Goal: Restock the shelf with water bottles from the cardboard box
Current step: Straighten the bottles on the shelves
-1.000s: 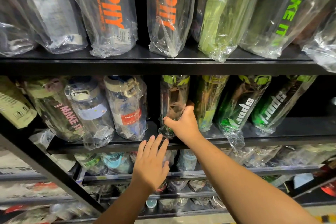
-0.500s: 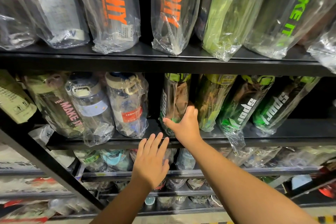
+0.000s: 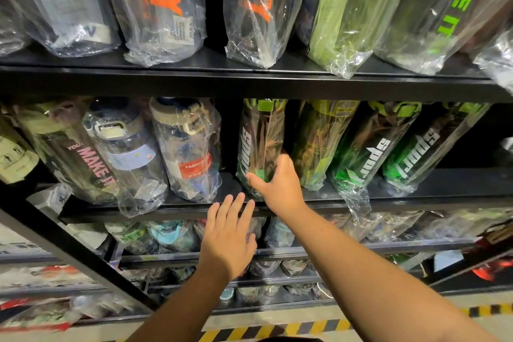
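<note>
Since the previous frame the bagged bottle (image 3: 261, 141) had turned, and its white "sport" lettering faced outward. The right hand (image 3: 280, 186) grasped its lower part, thumb on the left side and fingers round the right. It stood on the middle shelf (image 3: 433, 198), leftmost of the green bottles (image 3: 363, 158) marked "sport". The left hand (image 3: 227, 236) was released, fingers straight, tips at the shelf's front edge; contact could not be determined. Two neighbouring labels were legible: "MAKE IT" on the pink-lettered bottle (image 3: 83, 158) and "FASHION" on the red-labelled bottle (image 3: 191, 153).
</note>
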A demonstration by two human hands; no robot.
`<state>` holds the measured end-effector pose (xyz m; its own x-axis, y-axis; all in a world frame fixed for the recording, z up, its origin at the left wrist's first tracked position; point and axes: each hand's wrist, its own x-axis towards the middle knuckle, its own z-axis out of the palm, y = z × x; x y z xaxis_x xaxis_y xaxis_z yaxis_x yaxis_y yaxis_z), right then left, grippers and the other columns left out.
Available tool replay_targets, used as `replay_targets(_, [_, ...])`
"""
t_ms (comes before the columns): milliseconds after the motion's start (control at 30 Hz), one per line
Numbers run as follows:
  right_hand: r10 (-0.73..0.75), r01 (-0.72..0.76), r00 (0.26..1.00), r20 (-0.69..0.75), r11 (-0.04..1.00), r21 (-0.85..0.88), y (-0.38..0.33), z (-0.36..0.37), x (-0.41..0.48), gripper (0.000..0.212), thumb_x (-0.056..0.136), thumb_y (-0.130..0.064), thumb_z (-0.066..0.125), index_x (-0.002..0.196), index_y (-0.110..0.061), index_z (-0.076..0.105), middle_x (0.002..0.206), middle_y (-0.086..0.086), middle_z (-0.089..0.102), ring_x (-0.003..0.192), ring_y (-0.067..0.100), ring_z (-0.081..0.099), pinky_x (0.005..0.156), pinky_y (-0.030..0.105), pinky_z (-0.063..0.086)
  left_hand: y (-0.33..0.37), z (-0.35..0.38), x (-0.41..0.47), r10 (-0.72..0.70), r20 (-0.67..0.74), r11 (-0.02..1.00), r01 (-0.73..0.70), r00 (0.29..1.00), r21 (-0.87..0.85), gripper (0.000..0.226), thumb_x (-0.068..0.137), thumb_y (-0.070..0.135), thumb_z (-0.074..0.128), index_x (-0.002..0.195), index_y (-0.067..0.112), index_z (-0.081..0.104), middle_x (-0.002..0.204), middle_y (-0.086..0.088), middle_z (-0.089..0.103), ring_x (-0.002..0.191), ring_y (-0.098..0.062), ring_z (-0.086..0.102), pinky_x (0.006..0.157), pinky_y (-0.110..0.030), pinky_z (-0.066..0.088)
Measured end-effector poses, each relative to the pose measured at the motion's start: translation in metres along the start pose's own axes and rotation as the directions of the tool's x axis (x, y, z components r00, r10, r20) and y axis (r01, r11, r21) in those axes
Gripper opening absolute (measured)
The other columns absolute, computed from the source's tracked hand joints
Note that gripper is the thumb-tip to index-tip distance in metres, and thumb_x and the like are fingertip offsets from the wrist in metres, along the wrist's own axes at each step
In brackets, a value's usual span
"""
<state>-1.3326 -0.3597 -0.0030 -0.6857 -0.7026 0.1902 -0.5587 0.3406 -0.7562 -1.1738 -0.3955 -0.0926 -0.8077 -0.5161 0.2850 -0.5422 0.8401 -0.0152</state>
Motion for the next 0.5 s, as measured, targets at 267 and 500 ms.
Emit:
replay_targets(267, [0.029, -0.033, 0.989, 0.145, 0.999, 0.027, 0.016, -0.003, -0.011, 0.066, 0.09, -0.065, 0.057, 0.128, -0.012, 0.045, 0.128, 0.0, 0.053, 0.125, 0.025, 0.044, 0.098, 0.039, 0.042, 0.007, 0.003, 0.002, -0.01, 0.025, 0.998, 0.009, 1.0, 0.063, 0.095, 0.088, 0.059, 0.059, 0.156, 0.01, 0.013, 0.161, -0.02, 0.027, 0.147, -0.042, 0.022, 0.12, -0.06, 0.004])
replay_targets(500, [-0.15, 0.276, 0.946, 0.286, 0.836, -0.474, 0.054, -0.021, -0.054, 0.073, 0.102, -0.061, 0.031, 0.16, -0.018, 0.021, 0.165, 0.002, 0.026, 0.155, 0.02, 0.013, 0.126, 0.043, 0.009, 0.0, 0.003, -0.002, 0.03, 0.005, 0.999, -0.03, 1.0, 0.039, 0.08, 0.094, 0.057, 0.033, 0.159, 0.013, 0.018, 0.163, -0.017, 0.024, 0.149, -0.038, 0.023, 0.122, -0.055, 0.006])
